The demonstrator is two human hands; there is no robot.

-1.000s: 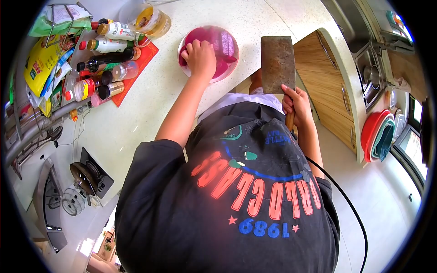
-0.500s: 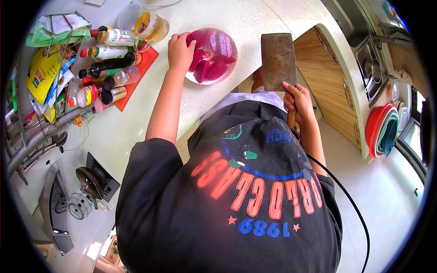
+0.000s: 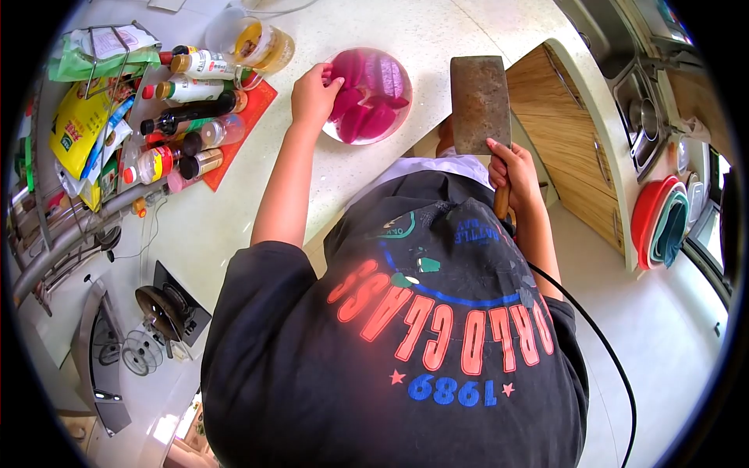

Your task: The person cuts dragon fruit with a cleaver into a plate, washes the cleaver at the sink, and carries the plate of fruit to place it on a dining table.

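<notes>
Lettering on the dark T-shirt [image 3: 312, 359], upside down from this view, reads "CLASS" and "1989" in full, with "ORLD" partly folded away at the right edge; smaller blue words above are too creased to make out surely. Labels on the bottles [image 3: 191, 90] and on the yellow packet [image 3: 78, 129] are too small to read. Right forearm runs forward beside the body, and the right hand [image 3: 511, 173] has its grip closed around the handle of a cleaver [image 3: 480, 105], thumb near the blade's base, blade pointing away from the body. Left arm stretches out over the counter [image 3: 437, 35], the left hand [image 3: 314, 97] bent at the left rim of a round bowl [image 3: 367, 143]; whether its grip pinches that rim, I cannot tell. Purple-pink pieces [image 3: 374, 118] lie inside the bowl.
</notes>
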